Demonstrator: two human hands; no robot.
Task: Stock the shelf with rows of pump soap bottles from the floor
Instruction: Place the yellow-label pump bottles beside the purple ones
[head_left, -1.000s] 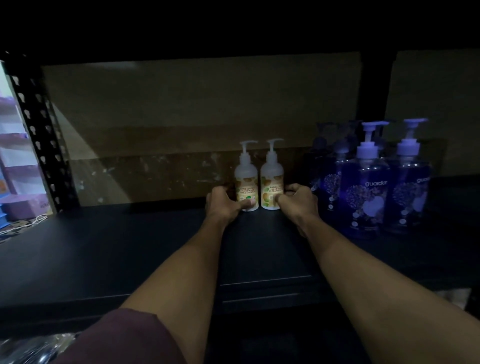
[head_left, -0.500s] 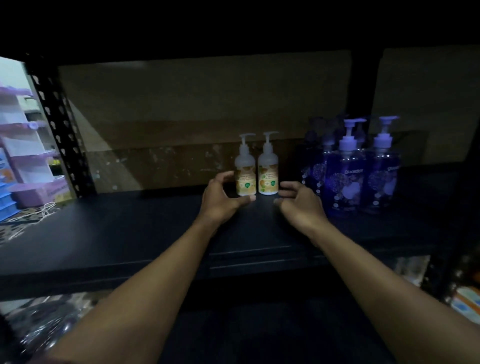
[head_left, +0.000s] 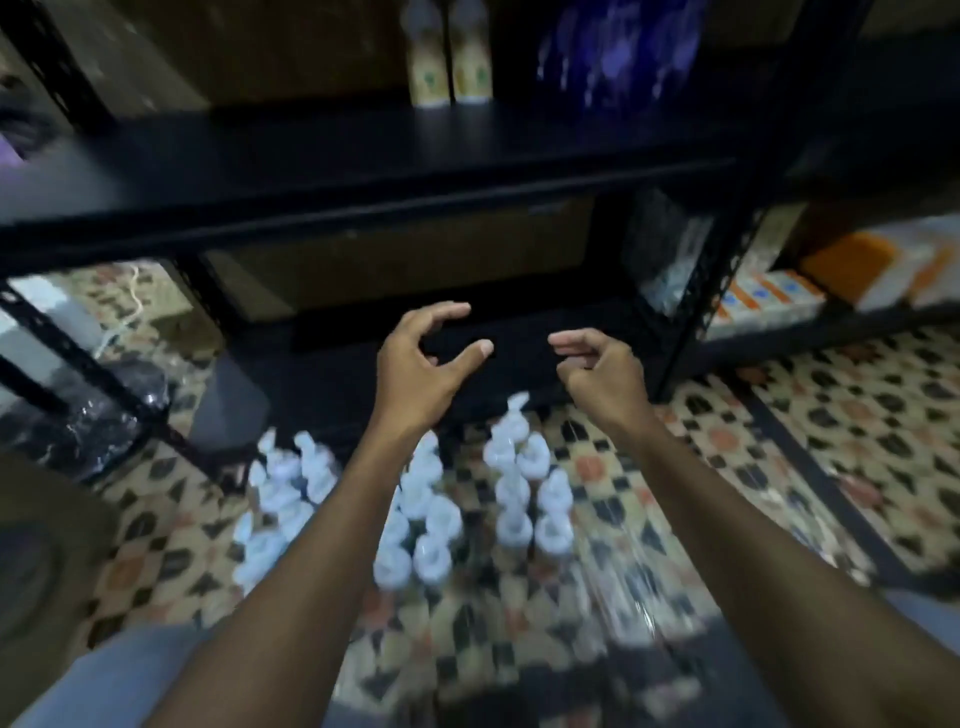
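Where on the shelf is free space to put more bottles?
The shelf is bare left of the two cream bottles and along its front edge. Right of them the purple bottles crowd it.

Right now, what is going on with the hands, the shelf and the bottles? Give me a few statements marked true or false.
1. Both hands are empty. True: the left hand and the right hand hold nothing.
2. The shelf has no bottles on it. False: two pale bottles stand on it, with purple bottles beside them.
3. Many bottles with white pumps stand on the patterned floor. True.
4. The purple bottles are left of the pale bottles. False: they are to the right.
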